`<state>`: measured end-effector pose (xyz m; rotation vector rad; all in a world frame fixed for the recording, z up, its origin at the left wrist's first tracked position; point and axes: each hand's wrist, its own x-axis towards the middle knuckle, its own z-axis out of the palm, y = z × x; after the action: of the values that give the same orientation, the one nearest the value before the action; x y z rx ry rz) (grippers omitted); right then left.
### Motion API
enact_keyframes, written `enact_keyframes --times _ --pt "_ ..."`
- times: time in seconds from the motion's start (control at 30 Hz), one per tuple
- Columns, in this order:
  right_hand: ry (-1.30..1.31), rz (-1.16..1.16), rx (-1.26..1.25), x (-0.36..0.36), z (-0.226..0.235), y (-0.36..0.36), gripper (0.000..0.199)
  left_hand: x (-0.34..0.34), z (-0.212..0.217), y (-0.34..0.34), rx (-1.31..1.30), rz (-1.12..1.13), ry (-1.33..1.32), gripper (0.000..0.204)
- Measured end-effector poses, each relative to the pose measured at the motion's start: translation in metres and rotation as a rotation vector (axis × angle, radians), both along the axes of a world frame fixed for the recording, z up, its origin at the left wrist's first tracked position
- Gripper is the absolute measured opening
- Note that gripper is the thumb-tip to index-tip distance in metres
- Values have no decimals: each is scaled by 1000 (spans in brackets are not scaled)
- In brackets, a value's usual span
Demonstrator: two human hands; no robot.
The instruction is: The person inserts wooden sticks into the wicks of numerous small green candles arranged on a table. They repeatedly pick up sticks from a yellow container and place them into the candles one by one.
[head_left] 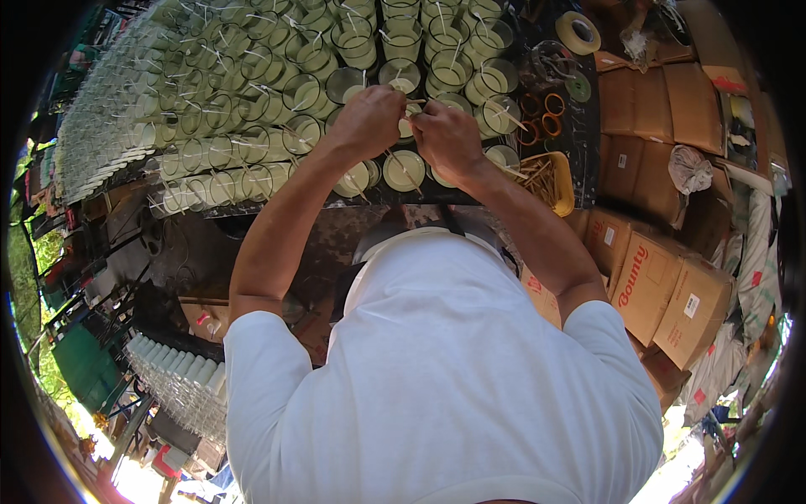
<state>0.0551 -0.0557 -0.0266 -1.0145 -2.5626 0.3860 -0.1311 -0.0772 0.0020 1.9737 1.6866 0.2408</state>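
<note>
Pale wooden stick point(416, 102), lying crosswise at upper centre, extends rightward from the left hand point(367, 122), whose pinched fingers seem to hold it; the right hand point(447, 139), about equally near, has curled fingers, its grip hidden. Wax-filled glass point(405, 128) shows between them.

Person observed in a plain white short-sleeved fabric T-shirt point(470, 370), lightly creased across the torso, with wide white sleeves point(264, 361) ending near the elbows, a curved white neckline band point(504, 489), uncovered forearms point(281, 227), bare left hand point(367, 122) and bare right hand point(449, 143)
</note>
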Motion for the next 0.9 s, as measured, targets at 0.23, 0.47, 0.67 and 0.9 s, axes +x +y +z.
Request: enact_keyframes --times 0.23,0.47,0.67,0.9 --pt "-13 30 0 -2 -2 1 7 7 -4 -3 10 37 1 18" --pt "-13 6 -41 0 6 -2 13 -5 -1 -4 76 138 -151 25" --pt "583 -175 -739 6 68 8 24 -20 44 -21 -325 366 -950 24" --pt "886 -79 -1280 -6 71 10 24 -5 71 -41 -267 353 -1070 24"
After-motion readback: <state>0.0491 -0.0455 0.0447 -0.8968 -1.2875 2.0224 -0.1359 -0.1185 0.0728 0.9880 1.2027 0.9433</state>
